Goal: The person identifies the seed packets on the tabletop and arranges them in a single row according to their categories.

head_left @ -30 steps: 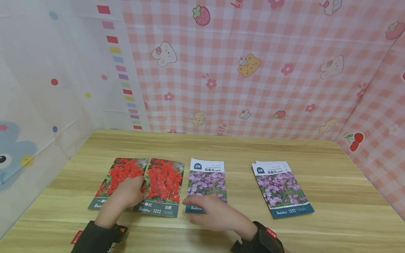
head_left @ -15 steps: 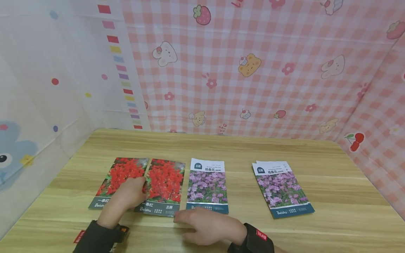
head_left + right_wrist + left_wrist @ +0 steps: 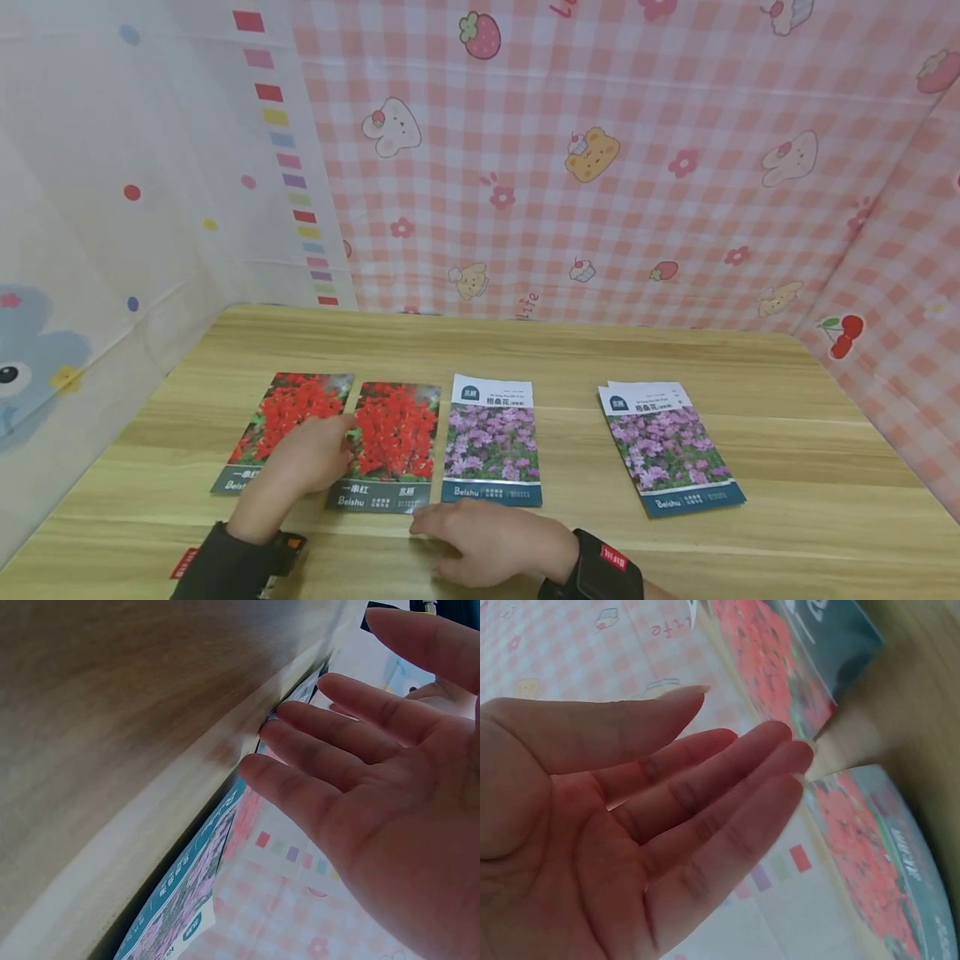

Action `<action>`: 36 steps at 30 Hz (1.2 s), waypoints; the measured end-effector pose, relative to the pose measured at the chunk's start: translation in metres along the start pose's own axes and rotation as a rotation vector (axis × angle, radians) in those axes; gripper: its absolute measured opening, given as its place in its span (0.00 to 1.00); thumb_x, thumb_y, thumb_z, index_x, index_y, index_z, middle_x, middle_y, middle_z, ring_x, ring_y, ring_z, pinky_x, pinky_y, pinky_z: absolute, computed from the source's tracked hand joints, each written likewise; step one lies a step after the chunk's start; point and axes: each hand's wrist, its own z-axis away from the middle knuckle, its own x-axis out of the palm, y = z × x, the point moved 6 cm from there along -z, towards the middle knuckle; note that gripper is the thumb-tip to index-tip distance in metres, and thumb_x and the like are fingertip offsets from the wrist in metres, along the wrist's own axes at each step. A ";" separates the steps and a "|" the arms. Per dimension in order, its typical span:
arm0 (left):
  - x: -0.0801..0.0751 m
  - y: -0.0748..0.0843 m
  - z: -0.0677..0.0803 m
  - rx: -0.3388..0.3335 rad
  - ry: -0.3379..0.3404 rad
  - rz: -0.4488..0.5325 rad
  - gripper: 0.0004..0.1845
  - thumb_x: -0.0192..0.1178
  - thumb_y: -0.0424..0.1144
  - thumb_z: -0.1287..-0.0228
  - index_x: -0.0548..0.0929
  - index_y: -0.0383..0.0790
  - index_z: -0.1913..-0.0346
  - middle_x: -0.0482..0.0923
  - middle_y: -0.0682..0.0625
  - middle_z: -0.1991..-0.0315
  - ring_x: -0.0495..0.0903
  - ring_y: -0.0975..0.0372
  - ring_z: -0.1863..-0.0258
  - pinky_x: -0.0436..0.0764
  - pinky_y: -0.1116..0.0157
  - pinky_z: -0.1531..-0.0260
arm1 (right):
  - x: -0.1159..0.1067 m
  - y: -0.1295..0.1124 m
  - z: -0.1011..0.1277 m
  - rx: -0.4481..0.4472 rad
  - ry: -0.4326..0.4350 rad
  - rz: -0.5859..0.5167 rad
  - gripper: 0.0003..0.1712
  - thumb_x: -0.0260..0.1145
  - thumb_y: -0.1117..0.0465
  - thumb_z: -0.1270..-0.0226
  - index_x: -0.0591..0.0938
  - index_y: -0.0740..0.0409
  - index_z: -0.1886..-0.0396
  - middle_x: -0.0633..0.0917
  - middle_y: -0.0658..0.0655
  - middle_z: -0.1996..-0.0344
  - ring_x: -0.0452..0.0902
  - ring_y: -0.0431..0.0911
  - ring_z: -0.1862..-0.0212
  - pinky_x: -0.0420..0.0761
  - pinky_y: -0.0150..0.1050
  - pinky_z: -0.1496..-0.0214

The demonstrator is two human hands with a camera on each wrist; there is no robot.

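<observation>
Two seed packets with red flowers lie side by side on the left: a left red packet [image 3: 300,404] and a second red packet [image 3: 397,429], set nearly straight. My left hand [image 3: 311,454] is between them, fingertips at the second packet's left edge and hiding part of the left one. In the left wrist view its fingers [image 3: 735,825] are extended, with nothing in the palm. Fingertips of my right hand [image 3: 495,537] meet the second packet's lower right corner; its fingers [image 3: 330,742] look straight. Just above that hand lies a purple-flower seed packet [image 3: 491,442].
Farther right, at least two purple-flower packets [image 3: 667,446] lie stacked, slightly fanned and tilted. The wooden table [image 3: 600,350] is bounded by a pink checked cloth [image 3: 637,217] behind and a white patterned cloth [image 3: 172,250] on the left.
My right hand has moved left and nearer, off the purple packet to the second red packet's corner. That red packet has turned straighter and shifted slightly right; the left hand has edged right.
</observation>
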 end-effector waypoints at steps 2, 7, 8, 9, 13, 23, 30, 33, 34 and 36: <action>0.002 0.002 0.001 0.012 -0.027 0.002 0.21 0.54 0.29 0.40 0.70 0.29 0.42 0.74 0.47 0.74 0.67 0.60 0.82 0.65 0.65 0.83 | 0.000 0.000 -0.001 0.002 -0.009 -0.003 0.23 0.62 0.59 0.38 0.73 0.57 0.42 0.73 0.53 0.41 0.66 0.40 0.39 0.66 0.31 0.41; 0.011 0.007 0.001 0.103 -0.145 0.013 0.22 0.53 0.23 0.42 0.71 0.30 0.42 0.76 0.37 0.51 0.73 0.56 0.70 0.72 0.60 0.73 | 0.000 0.000 -0.005 0.000 -0.018 -0.006 0.24 0.62 0.59 0.38 0.73 0.58 0.41 0.73 0.53 0.41 0.65 0.41 0.39 0.65 0.31 0.41; 0.012 0.008 0.001 0.116 -0.164 0.022 0.22 0.53 0.22 0.43 0.72 0.31 0.42 0.74 0.36 0.49 0.73 0.55 0.67 0.73 0.59 0.71 | -0.001 0.000 -0.005 -0.002 -0.014 -0.005 0.24 0.62 0.59 0.38 0.73 0.58 0.41 0.73 0.53 0.41 0.65 0.41 0.39 0.66 0.31 0.41; 0.014 0.008 0.001 0.123 -0.182 0.027 0.23 0.53 0.22 0.43 0.72 0.30 0.42 0.73 0.36 0.48 0.74 0.54 0.65 0.73 0.58 0.69 | -0.001 0.001 -0.006 -0.004 -0.011 -0.006 0.24 0.62 0.59 0.38 0.73 0.58 0.41 0.72 0.54 0.41 0.65 0.41 0.39 0.66 0.31 0.41; 0.018 0.006 0.001 0.128 -0.211 0.022 0.24 0.54 0.21 0.45 0.73 0.32 0.42 0.73 0.36 0.47 0.75 0.47 0.55 0.75 0.52 0.60 | -0.002 0.002 -0.006 0.008 -0.001 -0.010 0.25 0.62 0.59 0.38 0.72 0.59 0.40 0.72 0.54 0.40 0.65 0.42 0.39 0.66 0.31 0.41; 0.018 0.005 0.001 0.128 -0.201 0.012 0.23 0.56 0.22 0.45 0.74 0.31 0.43 0.73 0.36 0.47 0.72 0.44 0.48 0.73 0.49 0.54 | -0.003 0.005 -0.008 0.032 -0.010 -0.019 0.27 0.61 0.59 0.37 0.71 0.60 0.39 0.70 0.55 0.39 0.64 0.42 0.38 0.65 0.32 0.40; 0.018 0.005 0.000 0.107 -0.190 0.007 0.23 0.57 0.23 0.44 0.73 0.32 0.43 0.73 0.36 0.47 0.71 0.43 0.47 0.72 0.49 0.53 | -0.003 0.006 -0.009 0.038 -0.003 -0.005 0.27 0.61 0.58 0.37 0.70 0.60 0.39 0.69 0.56 0.38 0.63 0.43 0.37 0.64 0.33 0.39; 0.018 0.004 -0.001 0.091 -0.187 0.001 0.23 0.57 0.24 0.43 0.73 0.33 0.43 0.73 0.36 0.47 0.70 0.42 0.47 0.70 0.46 0.51 | -0.003 0.006 -0.009 0.040 0.002 -0.003 0.27 0.61 0.58 0.38 0.71 0.60 0.39 0.69 0.56 0.38 0.63 0.43 0.37 0.64 0.33 0.39; 0.018 0.004 -0.001 0.090 -0.186 -0.003 0.23 0.57 0.24 0.43 0.74 0.33 0.43 0.73 0.36 0.47 0.70 0.42 0.47 0.70 0.46 0.51 | -0.004 0.006 -0.009 0.040 0.004 -0.003 0.27 0.62 0.58 0.38 0.71 0.60 0.39 0.69 0.56 0.38 0.63 0.43 0.37 0.64 0.33 0.39; 0.018 0.004 -0.001 0.083 -0.184 -0.001 0.23 0.57 0.24 0.43 0.74 0.33 0.43 0.73 0.36 0.47 0.71 0.42 0.47 0.70 0.46 0.51 | -0.003 0.006 -0.010 0.036 0.009 -0.002 0.27 0.62 0.58 0.38 0.71 0.60 0.40 0.70 0.56 0.39 0.63 0.43 0.37 0.64 0.33 0.39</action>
